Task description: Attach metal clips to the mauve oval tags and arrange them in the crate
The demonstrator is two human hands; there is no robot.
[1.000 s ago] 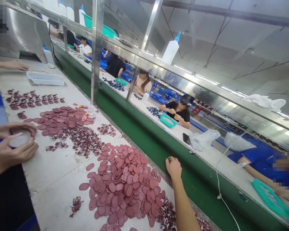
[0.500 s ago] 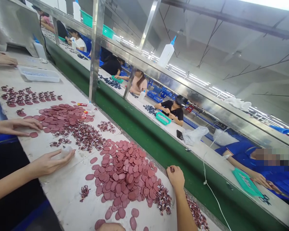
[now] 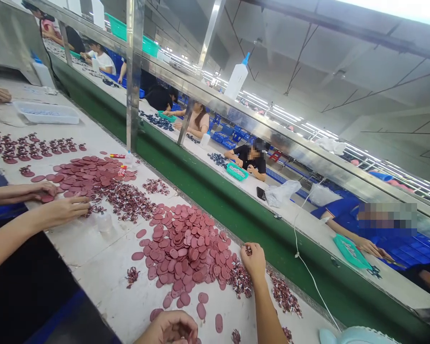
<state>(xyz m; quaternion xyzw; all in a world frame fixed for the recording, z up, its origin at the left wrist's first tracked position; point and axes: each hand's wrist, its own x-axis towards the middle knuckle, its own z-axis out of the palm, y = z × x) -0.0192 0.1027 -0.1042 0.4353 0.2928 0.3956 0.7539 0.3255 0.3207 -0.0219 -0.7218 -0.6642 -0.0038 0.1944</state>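
At the bottom edge, my left hand point(image 3: 174, 328) has its fingers curled together near the front of a large pile of reddish oval discs point(image 3: 186, 243). What lies between those fingers is too hidden to name. My right hand point(image 3: 255, 263) is closed on a small brown figure piece point(image 3: 248, 250), at the right side of the pile. Just left of that hand lies a heap of similar small pieces point(image 3: 241, 279). Another group of them point(image 3: 282, 294) is to the right of my forearm. A single clump point(image 3: 132, 276) sits left of the discs.
At the left, a co-worker's hands point(image 3: 69, 210) work beside a second disc pile point(image 3: 88, 172) and a small clear bottle point(image 3: 104, 222). Rows of assembled pieces point(image 3: 32, 148) and a white tray point(image 3: 46, 113) stand farther back. A green belt point(image 3: 200, 181) and metal post point(image 3: 133, 76) lie beyond.
My left hand has come further into view, fingers curled. The co-worker's hand has let go of the bottle and moved to the small pieces. The view has shifted slightly; a light-blue object appears bottom right.
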